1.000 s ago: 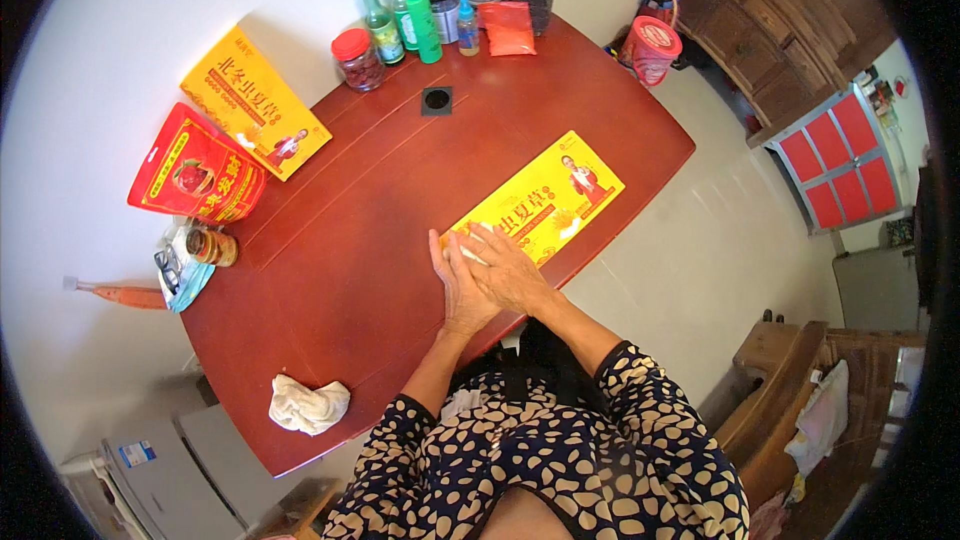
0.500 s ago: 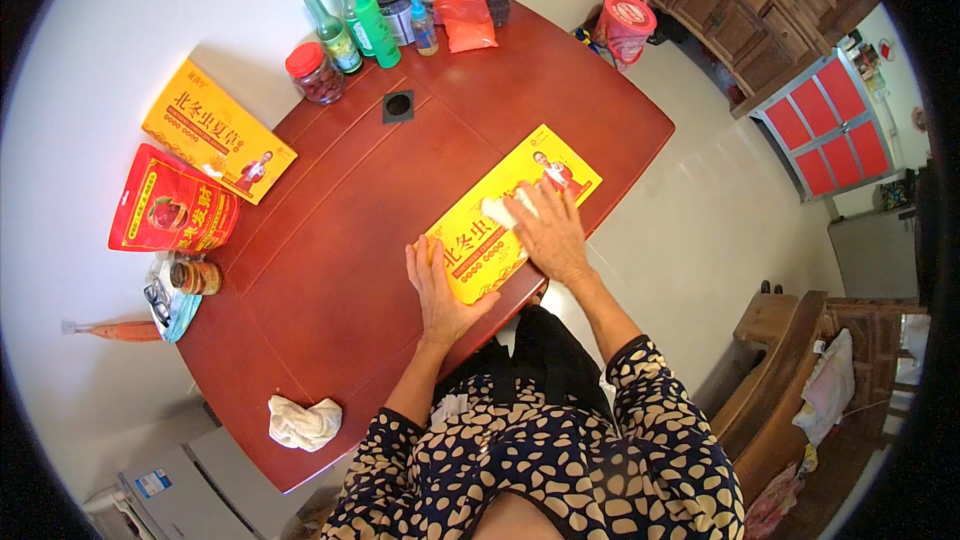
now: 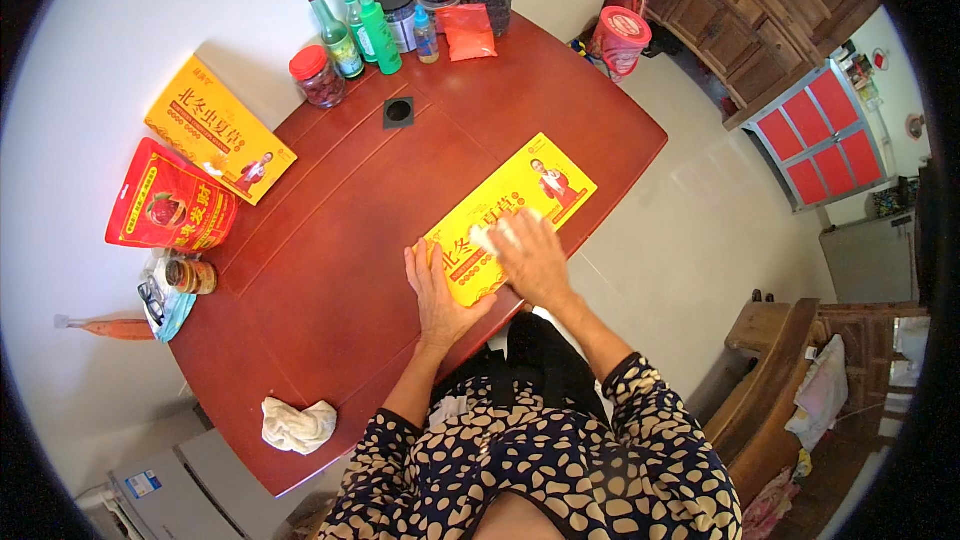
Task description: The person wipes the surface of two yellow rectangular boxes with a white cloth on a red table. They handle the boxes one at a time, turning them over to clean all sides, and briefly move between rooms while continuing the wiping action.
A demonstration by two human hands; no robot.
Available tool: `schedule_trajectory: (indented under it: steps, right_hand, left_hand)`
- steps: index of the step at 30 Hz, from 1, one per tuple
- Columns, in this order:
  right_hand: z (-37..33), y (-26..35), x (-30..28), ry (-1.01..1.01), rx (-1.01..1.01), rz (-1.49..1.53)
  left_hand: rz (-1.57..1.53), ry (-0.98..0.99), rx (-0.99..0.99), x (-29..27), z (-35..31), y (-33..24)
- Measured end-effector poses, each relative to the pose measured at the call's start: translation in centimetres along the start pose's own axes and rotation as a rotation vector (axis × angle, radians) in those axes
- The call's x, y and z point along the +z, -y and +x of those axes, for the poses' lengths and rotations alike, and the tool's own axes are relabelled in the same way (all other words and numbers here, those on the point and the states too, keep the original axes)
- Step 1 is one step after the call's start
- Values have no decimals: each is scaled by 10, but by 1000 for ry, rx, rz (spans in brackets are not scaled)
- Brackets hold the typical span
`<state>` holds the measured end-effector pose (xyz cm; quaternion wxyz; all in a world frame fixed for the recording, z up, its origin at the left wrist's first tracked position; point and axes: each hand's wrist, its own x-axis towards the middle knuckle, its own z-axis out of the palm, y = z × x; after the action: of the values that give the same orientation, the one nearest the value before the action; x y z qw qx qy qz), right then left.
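Note:
A long yellow box (image 3: 550,188) with red print lies flat and slanted on the red-brown table (image 3: 345,240), by its near right edge. My left hand (image 3: 440,295) steadies the box's left end, fingers at the far side and thumb at the near side. On the box's top, my right hand (image 3: 533,260) presses a small white cloth or tissue (image 3: 484,238), mostly hidden under the fingers. A crumpled white cloth (image 3: 298,426) sits near the table's front left corner, apart from both hands.
Another yellow box (image 3: 222,130) leans against the wall behind a red pouch (image 3: 172,202). A small jar (image 3: 191,277) stands nearby. Along the back are a red-lidded jar (image 3: 318,78), green bottles (image 3: 378,35), an orange packet (image 3: 468,32) and a dark jar (image 3: 493,0).
My right hand has slid the white cloth left and nearer along the box, toward my left hand. My left hand keeps its place on the box's end.

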<state>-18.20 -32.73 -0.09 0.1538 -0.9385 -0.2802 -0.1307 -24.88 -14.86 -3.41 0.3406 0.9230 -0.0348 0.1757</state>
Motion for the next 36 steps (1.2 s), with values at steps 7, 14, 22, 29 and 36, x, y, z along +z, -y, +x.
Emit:
schedule_trajectory:
  steps: [7,14,22,29,36]
  right_hand:
    - [9,6,-3,44,-21,94]
    - [62,-45,19,-40,152,-38]
    - [71,-27,26,-80,255,-45]
    - [38,44,31,13,-125,124]
    - [7,59,14,168,-283,269]
  left_hand:
    - [37,10,17,0,-2,3]
    - [7,28,40,-2,-3,7]
    - [-295,106,-244,-34,3,19]
    - [-328,147,-323,-36,5,17]
    - [-260,166,-286,-33,4,24]
